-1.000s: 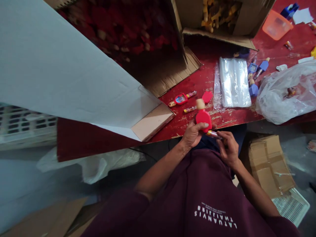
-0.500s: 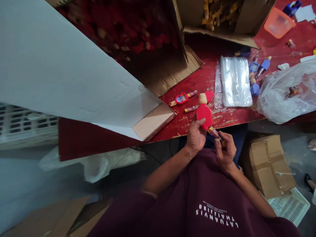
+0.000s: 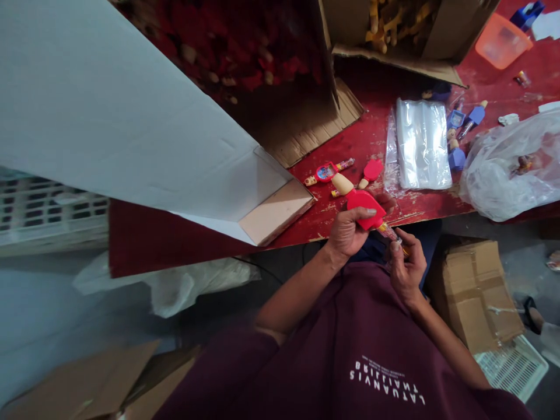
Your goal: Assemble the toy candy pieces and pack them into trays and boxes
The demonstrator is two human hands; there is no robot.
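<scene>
Left hand pinches red toy between thumb and fingers, just over near edge of red table. Right hand pinches the outer end of clear tube, which sticks out of the toy; contents small, can't make out. Containers: big carton far left, red and pale pieces inside, dark, shapes unclear, cut off at top. Second carton right of it, yellow pieces inside, also cut off at top. Orange tub far right, contents not readable. Cloudy plastic bag at right, small brownish thing showing through, blurred. Stack of clear bags left of it, purple toys between them. Beyond the held toy: another red toy with tube and small red piece. Second tube mostly hidden behind the held toy's pale end.
</scene>
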